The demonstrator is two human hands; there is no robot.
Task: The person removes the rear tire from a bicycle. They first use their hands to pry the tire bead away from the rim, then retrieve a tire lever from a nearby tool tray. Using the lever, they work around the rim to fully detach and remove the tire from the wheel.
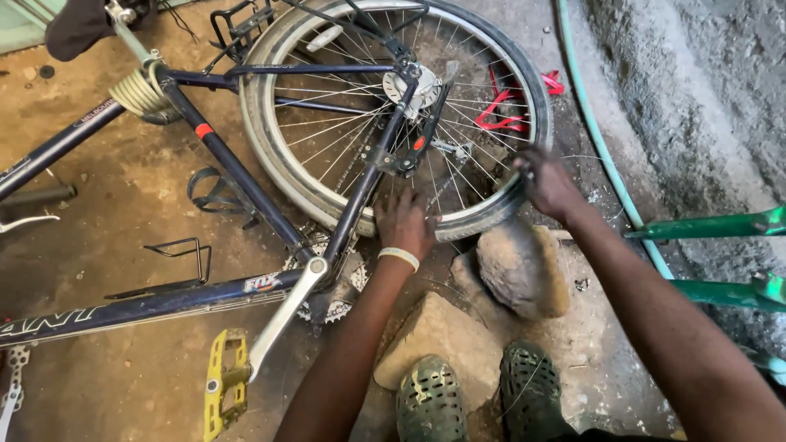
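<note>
No packages, signs or screens. Labels only: white lettered decal on dark blue frame tube, lower left; small white-and-red logo sticker further right on same tube, lower centre-left; faint pale lettering on upper tube, upper left; small red band on seat tube, upper left.

White wristband, green perforated clogs
</note>
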